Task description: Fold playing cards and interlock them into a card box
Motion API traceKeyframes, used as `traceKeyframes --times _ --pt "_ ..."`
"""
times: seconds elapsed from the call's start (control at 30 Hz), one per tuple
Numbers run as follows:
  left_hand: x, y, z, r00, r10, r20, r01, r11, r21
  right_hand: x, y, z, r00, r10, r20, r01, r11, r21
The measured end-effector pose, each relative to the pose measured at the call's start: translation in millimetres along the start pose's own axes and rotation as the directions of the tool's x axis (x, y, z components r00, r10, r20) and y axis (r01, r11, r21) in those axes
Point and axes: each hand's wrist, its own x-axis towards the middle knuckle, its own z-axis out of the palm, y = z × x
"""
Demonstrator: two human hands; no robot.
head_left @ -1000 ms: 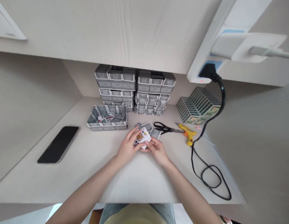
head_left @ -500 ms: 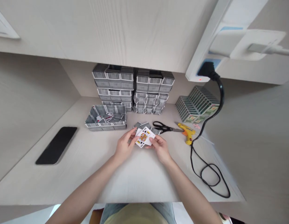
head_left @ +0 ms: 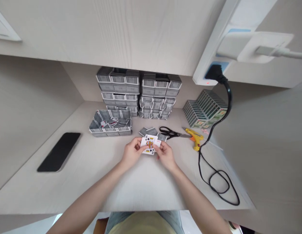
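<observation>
A king of spades playing card point(head_left: 149, 144) faces up between my hands, above the white desk. My left hand point(head_left: 132, 150) pinches its left side, thumb on the face. On the other side, my right hand point(head_left: 166, 154) grips with its thumb at the king's right edge. A second white-faced card point(head_left: 158, 143) shows partly behind the king, at my right fingers. Just beyond my hands, several loose cards point(head_left: 152, 131) lie with grey patterned backs. Black-handled scissors point(head_left: 170, 133) rest beside them, blades toward the right.
Boxes built from cards stand stacked at the back point(head_left: 120, 84). An open card box point(head_left: 110, 130) holds scraps. A yellow glue gun point(head_left: 195, 138) lies right, its black cable point(head_left: 220, 191) looping forward. A phone point(head_left: 59, 152) lies left. Green-edged card stacks point(head_left: 206, 109) stand back right.
The king has turned from a slant to nearly upright and covers more of the card behind it. My hands have drawn slightly closer together.
</observation>
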Motion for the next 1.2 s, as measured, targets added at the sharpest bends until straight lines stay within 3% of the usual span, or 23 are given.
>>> traceKeyframes --times 0.23,0.43,1.2 --pt "1.7 -2.5 -1.4 0.995 -0.084 0.055 0.093 0.977 -0.192 1.7 -6.6 -2.0 0.999 0.023 0.036 -0.025 0.998 0.054" --pt "1.6 -4.2 -0.3 0.993 -0.110 0.051 0.119 0.963 -0.242 2.0 -4.6 -5.6 0.996 0.054 0.071 -0.057 0.998 0.038" --pt "0.3 -5.6 -0.1 0.994 -0.108 0.022 0.110 0.979 -0.170 2.1 -0.5 -6.2 0.994 0.069 0.080 -0.073 0.996 0.047"
